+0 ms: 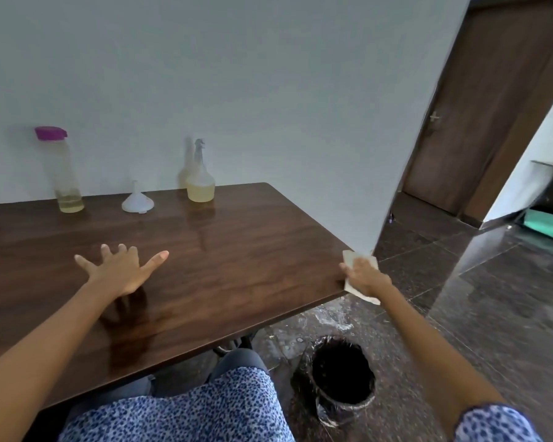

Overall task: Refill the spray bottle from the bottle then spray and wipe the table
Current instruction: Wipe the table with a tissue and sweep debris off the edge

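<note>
A clear spray bottle (200, 177) with yellowish liquid stands at the back of the dark wooden table (224, 250), against the wall. To its left lies a white funnel (137, 200), wide end down. Further left stands a tall clear bottle (64, 173) with a purple cap and a little yellowish liquid at the bottom. My left hand (120, 269) hovers over the table's middle with fingers spread and holds nothing. My right hand (364, 275) presses a white cloth (351, 260) on the table's right front corner, fingers curled over it; part of the cloth hangs past the edge.
A black-lined waste bin (342, 374) stands on the dark tiled floor right of the table, below my right arm. A wall corner (412, 154) rises just behind the table's right end. A brown door (479, 106) is beyond it. Wet marks show on the floor.
</note>
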